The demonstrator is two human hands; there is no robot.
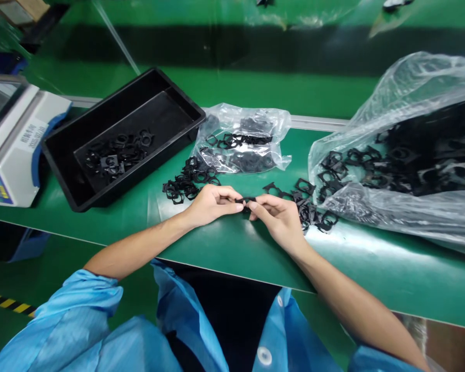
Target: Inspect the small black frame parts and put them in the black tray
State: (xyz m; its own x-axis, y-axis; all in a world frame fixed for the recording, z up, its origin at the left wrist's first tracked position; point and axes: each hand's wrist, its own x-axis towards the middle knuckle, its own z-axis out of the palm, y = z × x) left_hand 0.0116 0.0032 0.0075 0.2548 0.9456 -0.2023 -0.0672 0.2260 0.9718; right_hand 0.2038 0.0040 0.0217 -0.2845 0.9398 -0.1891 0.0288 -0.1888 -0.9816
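Observation:
My left hand and my right hand meet over the green bench, fingertips pinched together on one small black plastic part held between them. Both hands are closed on it. A loose heap of the same black parts lies just beyond my left hand. More loose parts lie scattered beside my right hand.
A black tray at the left holds several parts. A small clear bag of parts lies at the centre back, and a large clear bag of parts at the right. A white weighing scale stands far left.

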